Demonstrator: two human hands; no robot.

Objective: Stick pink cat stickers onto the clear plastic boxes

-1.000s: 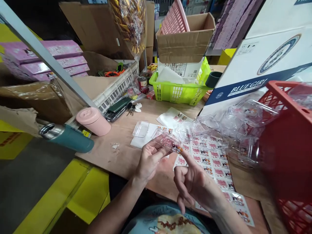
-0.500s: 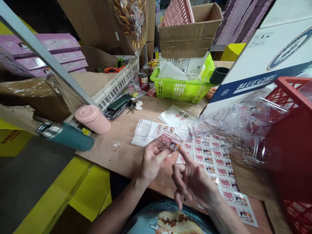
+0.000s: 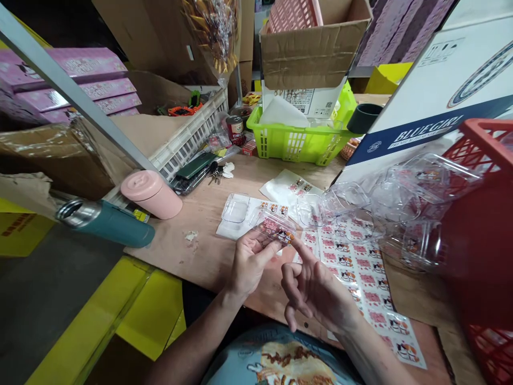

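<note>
My left hand is closed on the edge of a small clear plastic container, held just above the table. On its face sits a transparent sticker with pink lettering and a cartoon cat. The index finger of my right hand stretches to the sticker's right end and appears to touch it; the other fingers are loosely bent and apart, with nothing held. Beneath and right of that hand lies a sheet of the same stickers. Another clear container rests behind my left hand on white paper.
Clear containers pile up at the right beside a red basket. A lime-green basket stands at the back. On the left are a pink cup, a teal flask and keys. A white carton leans behind the pile.
My right index finger has stayed at the sticker's right end, with only a slight shift. The container is tilted a little differently in my left hand. The view has moved slightly.
</note>
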